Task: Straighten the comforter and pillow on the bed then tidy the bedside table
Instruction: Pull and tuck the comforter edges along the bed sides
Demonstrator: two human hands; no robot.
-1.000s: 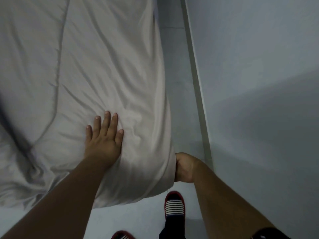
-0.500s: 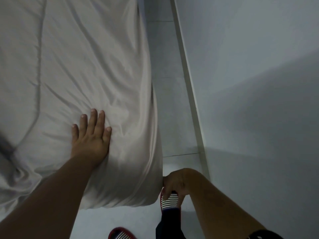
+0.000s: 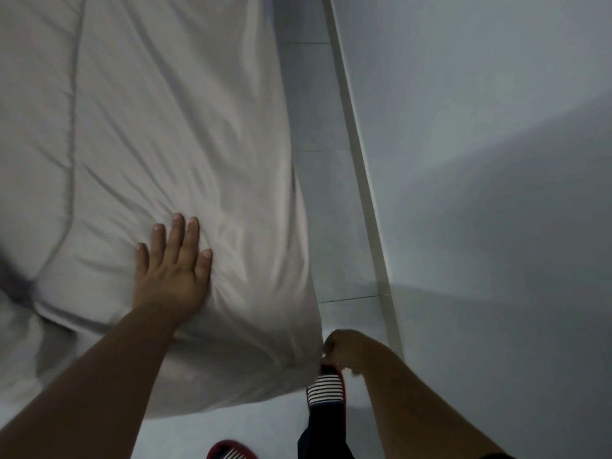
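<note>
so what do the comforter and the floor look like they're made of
Comforter: soft white fabric, probably cotton or a blend, with a faint sheen. It creases finely, shows a stitched seam and looks puffy, as if padded. Floor: hard pale tiles, likely ceramic, smooth and slightly glossy, with thin grout lines.

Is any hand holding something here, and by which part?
The right hand grips the comforter at its near right corner. The left hand holds nothing; it only presses flat on the comforter.

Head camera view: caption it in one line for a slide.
Left hand presses flat on the white comforter while the right hand pinches its corner.
</note>
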